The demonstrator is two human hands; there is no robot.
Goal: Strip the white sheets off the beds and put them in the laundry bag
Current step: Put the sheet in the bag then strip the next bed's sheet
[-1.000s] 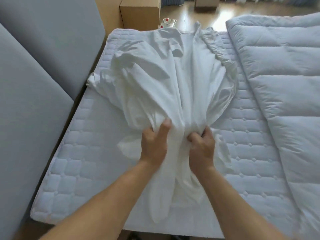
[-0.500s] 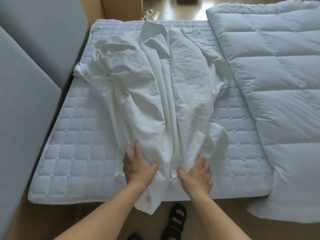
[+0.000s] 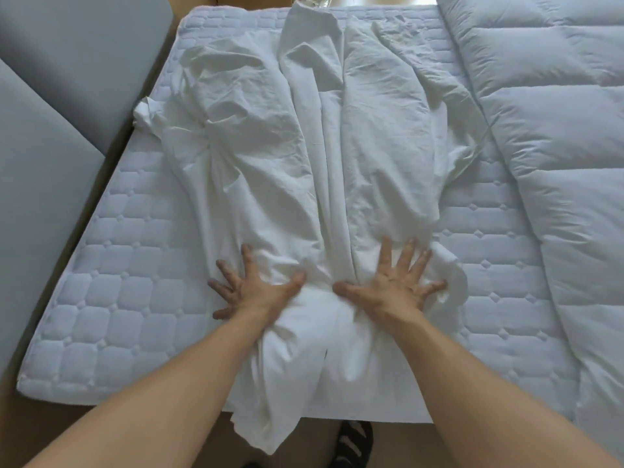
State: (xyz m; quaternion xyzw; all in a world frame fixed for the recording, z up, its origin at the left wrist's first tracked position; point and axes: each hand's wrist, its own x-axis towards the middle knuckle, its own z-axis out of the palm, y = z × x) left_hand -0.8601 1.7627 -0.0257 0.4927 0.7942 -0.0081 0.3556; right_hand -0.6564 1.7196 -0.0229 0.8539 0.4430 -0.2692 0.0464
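Observation:
A crumpled white sheet (image 3: 304, 157) lies gathered lengthwise down the middle of the bare quilted mattress (image 3: 111, 298), and its near end hangs over the bed's front edge. My left hand (image 3: 253, 288) lies flat on the sheet's near left part with fingers spread wide. My right hand (image 3: 391, 285) presses the sheet just to the right of it, fingers also spread. Neither hand grips the cloth. No laundry bag is in view.
A thick white duvet (image 3: 540, 146) is piled along the mattress's right side. Grey upholstered panels (image 3: 50, 136) stand close on the left. A black sandalled foot (image 3: 354, 444) shows on the wooden floor below the bed edge. A cardboard box sits beyond the bed's far end.
A second ago both hands gripped the bunched sheet and held it up. They have let it drop onto the mattress and now lie flat on it with fingers spread.

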